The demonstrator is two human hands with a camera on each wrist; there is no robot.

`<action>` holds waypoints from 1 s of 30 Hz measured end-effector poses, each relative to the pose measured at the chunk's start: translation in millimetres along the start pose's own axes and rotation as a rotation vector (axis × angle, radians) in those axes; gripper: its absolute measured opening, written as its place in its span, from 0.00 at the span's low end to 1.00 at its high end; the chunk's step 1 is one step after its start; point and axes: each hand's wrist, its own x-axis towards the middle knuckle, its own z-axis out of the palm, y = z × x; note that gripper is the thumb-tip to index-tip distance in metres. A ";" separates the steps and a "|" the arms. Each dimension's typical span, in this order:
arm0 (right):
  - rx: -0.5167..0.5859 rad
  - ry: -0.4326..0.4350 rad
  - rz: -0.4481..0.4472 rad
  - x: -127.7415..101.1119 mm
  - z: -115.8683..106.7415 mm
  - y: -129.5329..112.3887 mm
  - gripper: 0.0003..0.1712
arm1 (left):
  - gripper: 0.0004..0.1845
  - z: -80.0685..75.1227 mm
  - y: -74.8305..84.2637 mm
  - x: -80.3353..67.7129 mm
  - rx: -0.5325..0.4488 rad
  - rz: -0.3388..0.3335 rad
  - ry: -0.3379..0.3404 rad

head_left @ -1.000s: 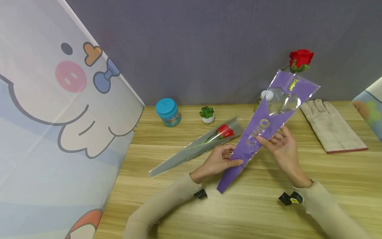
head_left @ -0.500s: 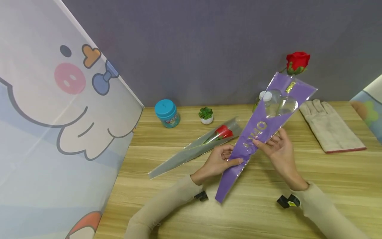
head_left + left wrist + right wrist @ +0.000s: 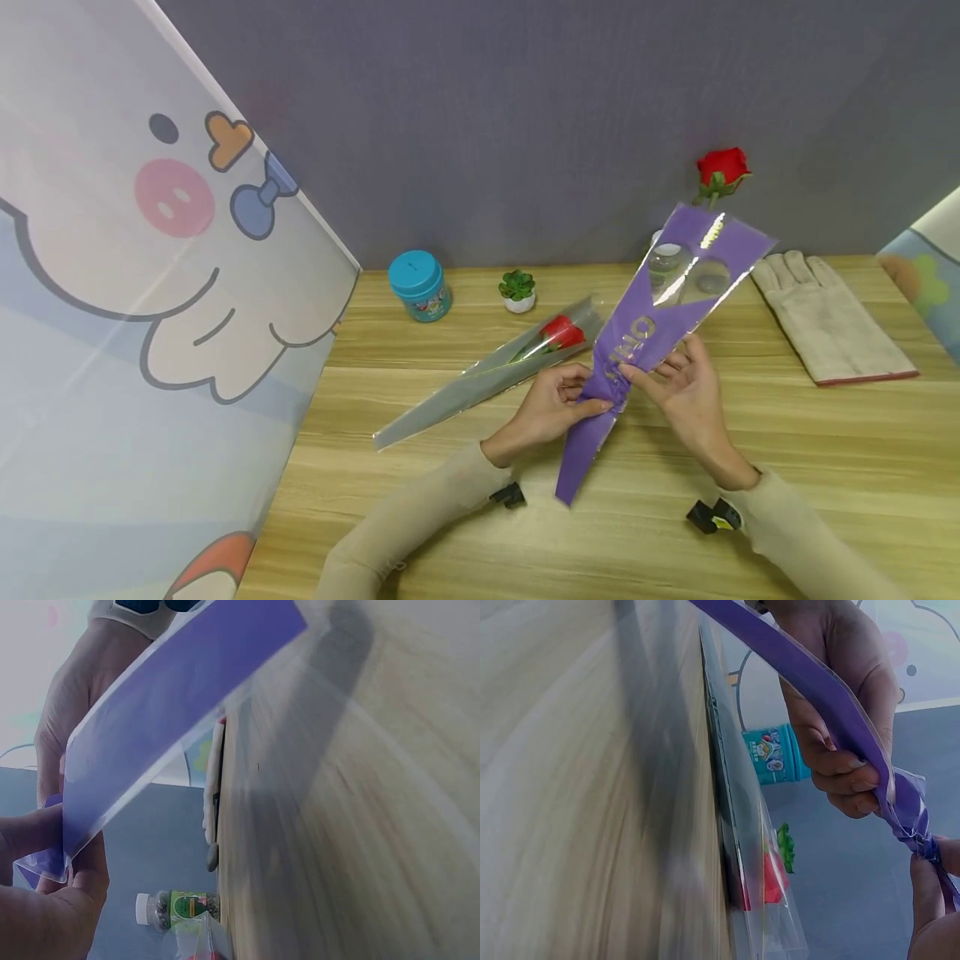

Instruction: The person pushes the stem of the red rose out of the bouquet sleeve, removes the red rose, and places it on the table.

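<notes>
Both hands hold a purple printed flower sleeve (image 3: 678, 267) with a clear heart-shaped window, tilted up to the right over the table. A red rose (image 3: 723, 169) shows its bloom above the sleeve's wide top; most of its stem is hidden. My left hand (image 3: 549, 408) pinches the lower part between thumb and fingers. Just above it my right hand (image 3: 686, 404) pinches the same sleeve, which is bunched and creased between the two. In the left wrist view the narrow purple tail (image 3: 180, 712) hangs below the left fingers. The right wrist view shows the twisted creases (image 3: 915, 832) beside the right thumb.
A second red rose in a grey clear sleeve (image 3: 465, 390) lies left of the hands. Along the back stand a blue-lidded tub (image 3: 420, 286), a small potted succulent (image 3: 517, 290) and a white-capped jar (image 3: 184, 909). A work glove (image 3: 836, 321) lies at right.
The sleeve's top and the rose have swung left and lower. My right hand has come left and down, closer to the left hand, and the sleeve is more crumpled between them.
</notes>
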 end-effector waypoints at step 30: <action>0.036 0.040 -0.007 0.5 -3.6 -3.3 0.44 | 0.14 -4.0 -3.2 -4.7 -0.004 -0.018 -0.042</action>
